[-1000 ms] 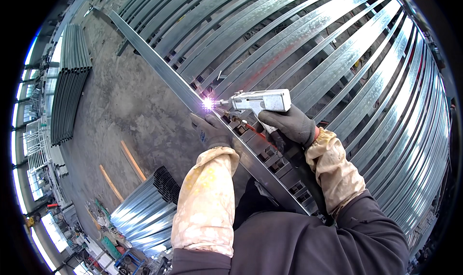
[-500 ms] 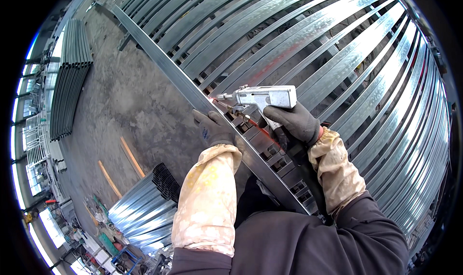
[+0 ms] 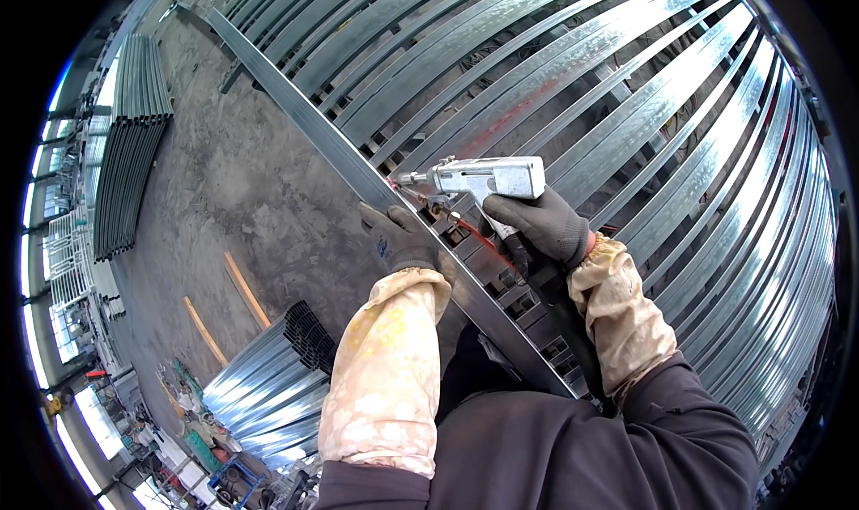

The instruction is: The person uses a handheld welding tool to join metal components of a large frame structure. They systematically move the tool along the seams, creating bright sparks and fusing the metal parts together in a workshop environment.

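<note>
A silver-white handheld welding gun (image 3: pixel 492 177) is in my right hand (image 3: pixel 546 224), its grey-gloved fingers wrapped round the grip. The gun's narrow nozzle points left and meets the long metal rail (image 3: pixel 335 148) where a cross tube joins it; a small reddish glow shows at the tip. A dark hose runs down from the grip past my right sleeve. My left hand (image 3: pixel 401 240), also in a grey glove, rests against the rail just below the nozzle, thumb and fingers apart. Part of its fingers is hidden. An orange-red cable (image 3: pixel 474 231) passes beneath the gun.
Many galvanized tubes (image 3: pixel 617 143) fan out from the rail to the right. A stack of dark tubes (image 3: pixel 132 148) stands on the concrete floor (image 3: pixel 259 188) at far left. Lower left are a shiny tube bundle (image 3: pixel 268 385) and two wooden strips (image 3: pixel 246 288).
My right hand and the welding gun have shifted very slightly left. My left hand stays at almost the same place on the rail.
</note>
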`<state>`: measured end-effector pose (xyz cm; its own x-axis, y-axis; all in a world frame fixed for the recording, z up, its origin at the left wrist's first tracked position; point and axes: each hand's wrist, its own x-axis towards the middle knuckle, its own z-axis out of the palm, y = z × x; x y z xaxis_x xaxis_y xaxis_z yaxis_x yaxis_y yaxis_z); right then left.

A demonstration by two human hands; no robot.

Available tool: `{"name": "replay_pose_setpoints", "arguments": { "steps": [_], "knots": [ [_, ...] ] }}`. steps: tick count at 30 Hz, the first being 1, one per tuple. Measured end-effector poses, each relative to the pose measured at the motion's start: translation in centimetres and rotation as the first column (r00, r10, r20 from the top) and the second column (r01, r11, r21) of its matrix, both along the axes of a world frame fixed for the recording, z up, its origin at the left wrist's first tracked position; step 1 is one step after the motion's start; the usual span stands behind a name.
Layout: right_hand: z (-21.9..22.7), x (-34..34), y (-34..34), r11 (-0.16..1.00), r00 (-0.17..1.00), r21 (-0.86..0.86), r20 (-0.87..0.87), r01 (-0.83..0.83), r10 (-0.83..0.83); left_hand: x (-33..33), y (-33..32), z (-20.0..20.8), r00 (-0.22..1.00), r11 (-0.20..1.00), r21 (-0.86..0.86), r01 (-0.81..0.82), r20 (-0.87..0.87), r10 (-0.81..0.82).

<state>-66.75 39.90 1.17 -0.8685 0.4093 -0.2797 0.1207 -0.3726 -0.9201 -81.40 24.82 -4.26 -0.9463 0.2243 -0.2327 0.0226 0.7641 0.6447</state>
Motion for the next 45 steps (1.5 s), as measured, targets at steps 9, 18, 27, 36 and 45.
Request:
{"name": "replay_pose_setpoints", "arguments": {
  "steps": [9,18,27,36,45],
  "knots": [
    [0.1,-0.3,0.0,0.996,0.999,-0.07,-0.008,-0.05,0.049,0.3,0.1,-0.3,0.995,0.995,0.071,-0.076,0.066,0.071],
    [0.4,-0.4,-0.2,0.998,1.0,0.05,-0.01,-0.026,0.026,-0.4,-0.9,-2.0,0.998,0.999,-0.031,0.021,-0.065,-0.023],
    [0.3,-0.2,0.0,0.999,1.0,0.027,0.002,-0.025,0.025,0.1,-0.1,-1.1,0.998,0.997,-0.058,-0.045,-0.036,0.043],
    [0.3,-0.1,0.0,0.998,0.999,0.032,0.022,-0.047,0.047,0.0,-0.2,-1.8,0.995,0.997,0.057,-0.047,-0.08,0.052],
    [-0.1,0.1,0.0,0.999,0.999,0.021,0.041,-0.037,0.036,0.2,0.1,-0.8,0.999,0.997,-0.081,0.016,-0.05,-0.02]
  ]
}}
